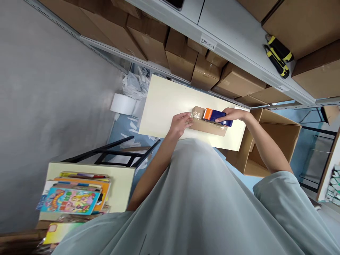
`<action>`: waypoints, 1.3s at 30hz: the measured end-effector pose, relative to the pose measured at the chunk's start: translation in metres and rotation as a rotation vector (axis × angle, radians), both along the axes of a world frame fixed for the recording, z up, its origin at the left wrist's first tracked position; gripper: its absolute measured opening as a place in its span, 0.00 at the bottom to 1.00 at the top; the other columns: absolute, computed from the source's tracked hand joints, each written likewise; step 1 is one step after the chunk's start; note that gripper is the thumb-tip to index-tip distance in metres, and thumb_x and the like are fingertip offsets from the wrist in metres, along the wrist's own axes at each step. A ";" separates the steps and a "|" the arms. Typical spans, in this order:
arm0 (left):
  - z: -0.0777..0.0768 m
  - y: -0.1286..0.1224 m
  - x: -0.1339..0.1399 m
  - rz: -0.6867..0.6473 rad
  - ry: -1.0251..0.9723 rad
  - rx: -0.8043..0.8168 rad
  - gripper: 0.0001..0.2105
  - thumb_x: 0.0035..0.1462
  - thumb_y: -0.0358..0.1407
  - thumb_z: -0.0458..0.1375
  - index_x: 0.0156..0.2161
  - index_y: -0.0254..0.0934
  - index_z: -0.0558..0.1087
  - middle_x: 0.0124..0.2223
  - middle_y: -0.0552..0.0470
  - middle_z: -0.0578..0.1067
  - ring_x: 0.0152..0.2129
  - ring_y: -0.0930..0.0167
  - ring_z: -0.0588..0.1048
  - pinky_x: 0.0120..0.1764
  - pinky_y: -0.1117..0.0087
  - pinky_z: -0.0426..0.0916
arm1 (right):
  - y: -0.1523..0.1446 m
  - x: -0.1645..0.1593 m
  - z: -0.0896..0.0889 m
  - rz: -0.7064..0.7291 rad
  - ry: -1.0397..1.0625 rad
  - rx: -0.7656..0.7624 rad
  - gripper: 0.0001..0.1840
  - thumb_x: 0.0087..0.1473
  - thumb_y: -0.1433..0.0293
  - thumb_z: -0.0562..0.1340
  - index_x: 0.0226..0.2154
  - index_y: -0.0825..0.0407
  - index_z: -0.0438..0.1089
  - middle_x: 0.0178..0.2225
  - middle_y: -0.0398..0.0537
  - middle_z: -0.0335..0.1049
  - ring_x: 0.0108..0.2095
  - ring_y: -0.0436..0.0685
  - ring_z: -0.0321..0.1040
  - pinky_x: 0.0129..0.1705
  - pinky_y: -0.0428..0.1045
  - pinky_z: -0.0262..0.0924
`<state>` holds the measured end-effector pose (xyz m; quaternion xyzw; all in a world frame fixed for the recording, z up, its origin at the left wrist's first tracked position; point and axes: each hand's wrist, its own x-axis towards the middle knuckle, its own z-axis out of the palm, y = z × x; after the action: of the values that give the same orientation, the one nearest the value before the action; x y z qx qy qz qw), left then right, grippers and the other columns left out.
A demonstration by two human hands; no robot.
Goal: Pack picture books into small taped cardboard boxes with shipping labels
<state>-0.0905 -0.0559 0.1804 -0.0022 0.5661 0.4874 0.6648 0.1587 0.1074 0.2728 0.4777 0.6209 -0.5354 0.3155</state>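
Note:
A long, narrow cardboard box [208, 127] lies on the cream tabletop [164, 102] in front of me, with shiny clear tape along its top and left end. My right hand [230, 115] grips a blue tape dispenser [218, 115] with an orange serrated end, which is over the box's top face and points left. At the box's left end is my left hand [181, 124], its fingers curled against the taped edge. How firmly those fingers press, and whether they pinch the tape itself, is hard to make out.
Shelves packed with cardboard boxes [205, 72] run behind the table. Two yellow-black utility knives [276, 60] lie on the upper shelf. A large open carton [278, 132] stands at right. A stool [122, 173] holds several colourful books [71, 200] at lower left, near a white roll [122, 103].

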 end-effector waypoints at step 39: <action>-0.047 -0.001 -0.001 -0.128 0.129 -0.137 0.03 0.58 0.26 0.67 0.35 0.32 0.76 0.33 0.50 0.76 0.31 0.71 0.78 0.46 0.55 0.83 | -0.041 -0.007 -0.008 -0.028 0.015 0.059 0.38 0.41 0.34 0.75 0.32 0.52 0.75 0.27 0.44 0.72 0.28 0.53 0.66 0.29 0.47 0.60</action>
<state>-0.0919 -0.0571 0.1331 0.0199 0.6386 0.4034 0.6550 0.1522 0.0666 0.2648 0.4915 0.6321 -0.5249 0.2888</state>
